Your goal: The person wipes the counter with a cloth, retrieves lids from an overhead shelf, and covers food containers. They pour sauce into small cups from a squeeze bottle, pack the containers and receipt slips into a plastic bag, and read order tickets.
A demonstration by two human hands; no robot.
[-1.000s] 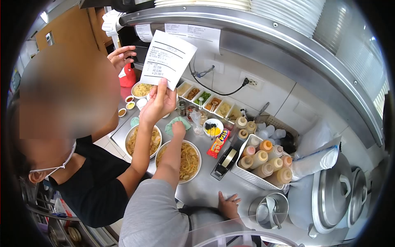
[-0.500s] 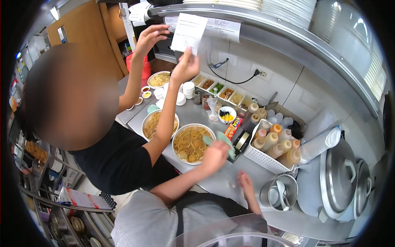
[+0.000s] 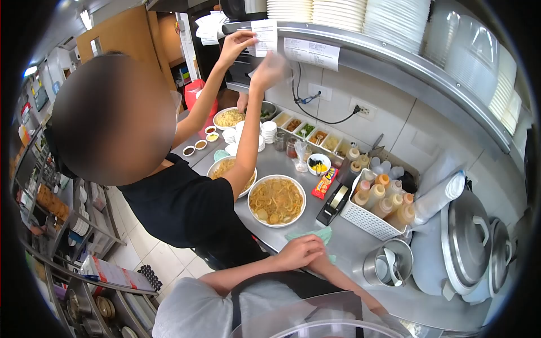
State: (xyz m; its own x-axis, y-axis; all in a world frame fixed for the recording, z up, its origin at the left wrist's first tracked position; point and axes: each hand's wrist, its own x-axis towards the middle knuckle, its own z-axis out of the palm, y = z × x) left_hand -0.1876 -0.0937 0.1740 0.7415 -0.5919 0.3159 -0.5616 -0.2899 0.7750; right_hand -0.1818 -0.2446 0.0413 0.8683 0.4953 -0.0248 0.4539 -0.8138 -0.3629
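My left hand (image 3: 300,252) is close to the counter's front edge, its fingers curled over my right hand (image 3: 321,263). A pale green cloth (image 3: 321,234) spreads out from under the two hands; the grip on it is partly hidden. Most of my right hand's fingers are covered by the left. Just beyond the hands stands a wide bowl of noodles in brown sauce (image 3: 276,201). A second noodle bowl (image 3: 228,169) is partly behind a co-worker's arm. A black tape dispenser (image 3: 333,204) lies to the right of the nearer bowl.
A co-worker in black (image 3: 180,203) stands at left, arms raised to a paper slip (image 3: 265,38) at the shelf. A white basket of sauce bottles (image 3: 366,213), a metal pot with ladles (image 3: 389,263) and large lidded pots (image 3: 451,242) line the right. A red packet (image 3: 325,183) lies behind.
My left hand has drawn back from the noodle bowl with the cloth to meet my right hand. The co-worker's hands have moved the slip up to the shelf edge. The view has shifted.
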